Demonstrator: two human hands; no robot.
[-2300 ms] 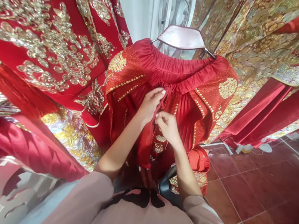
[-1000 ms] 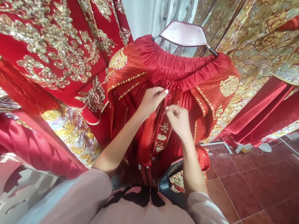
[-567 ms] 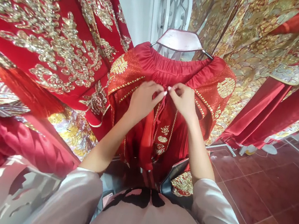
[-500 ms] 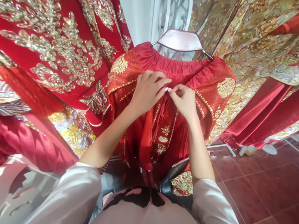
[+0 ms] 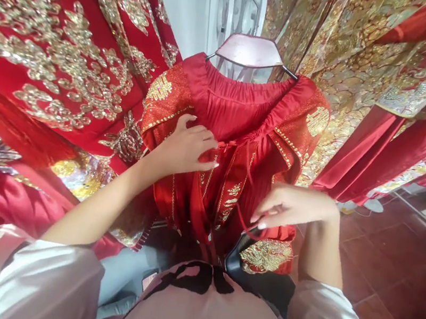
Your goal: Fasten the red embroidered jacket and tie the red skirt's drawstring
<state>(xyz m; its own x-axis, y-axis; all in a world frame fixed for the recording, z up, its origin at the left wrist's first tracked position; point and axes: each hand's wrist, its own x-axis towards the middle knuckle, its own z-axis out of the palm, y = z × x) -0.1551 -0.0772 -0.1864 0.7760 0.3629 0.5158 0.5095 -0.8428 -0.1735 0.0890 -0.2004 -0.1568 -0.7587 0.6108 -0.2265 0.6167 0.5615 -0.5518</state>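
Observation:
A red garment with gold embroidery hangs in front of me from a hanger with a pale top piece. Its gathered satin neckline shows a small red knot or bow at the front middle. My left hand is at the left front panel, palm toward the cloth, fingers apart. Lower on the right, my right hand is closed in a pinch on a thin red cord, which runs from the neckline down to the fingers. Below that hand are a black strap-like item and a gold-embroidered piece.
Red cloth with silver-gold beading hangs close on the left. Gold patterned fabric and red drapes hang on the right. A white scrollwork frame stands behind the hanger. Reddish floor tiles lie at lower right.
Both hands were together at the neckline's front middle. My right hand has moved down and right, drawing the cord out. The left has shifted slightly down and left, its fingers spreading.

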